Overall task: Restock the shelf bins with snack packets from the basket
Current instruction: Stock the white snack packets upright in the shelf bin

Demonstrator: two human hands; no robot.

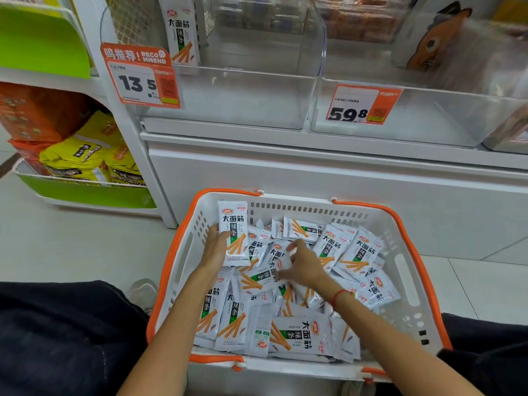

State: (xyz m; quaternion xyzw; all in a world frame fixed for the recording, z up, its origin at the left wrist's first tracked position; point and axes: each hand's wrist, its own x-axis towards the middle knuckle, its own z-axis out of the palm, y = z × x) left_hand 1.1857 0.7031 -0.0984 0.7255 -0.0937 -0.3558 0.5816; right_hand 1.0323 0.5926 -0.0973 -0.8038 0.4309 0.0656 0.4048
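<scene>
Inside the white basket (400,284) with orange handles, the left hand (215,247) grips one snack packet (235,232) upright, with the thumb side curled round its left edge, near the far left corner. The right hand (303,267) reaches into the middle of the pile of packets (300,332); its fingers are spread and bent down onto a packet, but they are blurred, so I cannot tell if they pinch it or only touch it. A red string (338,295) goes around the right wrist. Many same white packets lie flat and crossed over each other and fill the basket bottom. The basket stands on the pale floor, between the person's knees in dark trousers, just before the white shelf base. Above it, the left clear bin (243,95) holds one packet (181,32) standing at its back left side, and it carries an orange price tag (143,78). Beside it on the right is another clear bin (428,115) with its own tag (361,105).
</scene>
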